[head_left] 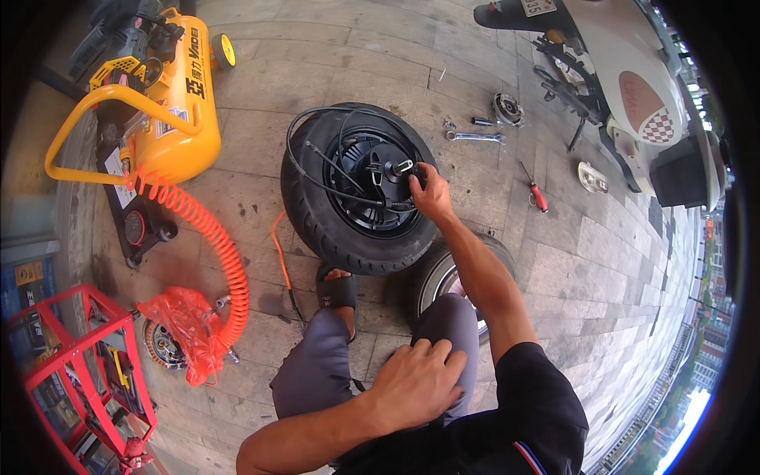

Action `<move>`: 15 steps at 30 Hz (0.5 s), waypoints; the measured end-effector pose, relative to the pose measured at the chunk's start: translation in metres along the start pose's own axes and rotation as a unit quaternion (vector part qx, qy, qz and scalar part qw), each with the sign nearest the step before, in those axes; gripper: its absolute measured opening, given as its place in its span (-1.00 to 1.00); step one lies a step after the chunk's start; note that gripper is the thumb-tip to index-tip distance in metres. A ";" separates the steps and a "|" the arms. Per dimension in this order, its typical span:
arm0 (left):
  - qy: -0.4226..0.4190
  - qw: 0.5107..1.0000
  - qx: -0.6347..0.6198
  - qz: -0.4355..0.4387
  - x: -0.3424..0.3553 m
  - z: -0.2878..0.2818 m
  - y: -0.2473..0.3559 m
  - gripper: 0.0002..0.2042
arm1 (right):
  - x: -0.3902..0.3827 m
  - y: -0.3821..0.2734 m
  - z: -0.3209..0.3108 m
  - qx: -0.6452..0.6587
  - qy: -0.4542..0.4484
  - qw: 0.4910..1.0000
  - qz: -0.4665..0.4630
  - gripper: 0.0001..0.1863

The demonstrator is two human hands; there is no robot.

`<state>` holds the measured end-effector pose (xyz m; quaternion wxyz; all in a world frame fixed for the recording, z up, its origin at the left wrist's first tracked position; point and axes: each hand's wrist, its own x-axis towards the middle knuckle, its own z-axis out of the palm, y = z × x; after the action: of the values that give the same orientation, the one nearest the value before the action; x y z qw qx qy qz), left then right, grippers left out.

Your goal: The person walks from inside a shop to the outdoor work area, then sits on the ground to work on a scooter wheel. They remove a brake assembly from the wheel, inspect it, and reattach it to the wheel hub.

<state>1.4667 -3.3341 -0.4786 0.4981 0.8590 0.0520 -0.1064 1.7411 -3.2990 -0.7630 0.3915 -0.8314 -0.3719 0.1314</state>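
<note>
Paving (380,47) bears the wheel (368,170), hub up before the person. The right hand (431,192) is at the axle (404,166) — fingers curled, pinch unclear; the left hand (419,380) rests on the thigh (455,328), fingers loosely spread. Apparently axle work — the next move calls for minding the cables (398,206).

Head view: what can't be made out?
All head view:
What the bare right hand holds, if anything: hidden by the hand itself.
Part of the black-tyred, silver-rimmed wheel: behind the right forearm and grey-trousered leg.
Cream-white scooter, upper part: cut off by top edge.
Small metal part by the silver wrench: too small.
</note>
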 end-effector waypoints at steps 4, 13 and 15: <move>0.000 1.000 -0.003 -0.003 0.000 -0.002 0.000 -0.59 | 0.000 -0.001 -0.009 0.014 0.004 1.000 0.020 -0.57; -0.012 1.000 -0.005 0.001 0.006 0.001 0.001 -0.57 | 0.008 -0.011 -0.035 0.038 0.021 0.999 -0.002 -0.58; -0.016 1.000 -0.003 0.000 0.006 0.003 0.002 -0.57 | 0.011 -0.017 -0.045 0.040 0.024 0.999 -0.004 -0.58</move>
<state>1.4725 -3.3378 -0.4800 0.5018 0.8556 0.0445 -0.1196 1.7629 -3.3086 -0.7194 0.4334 -0.8168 -0.3598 0.1245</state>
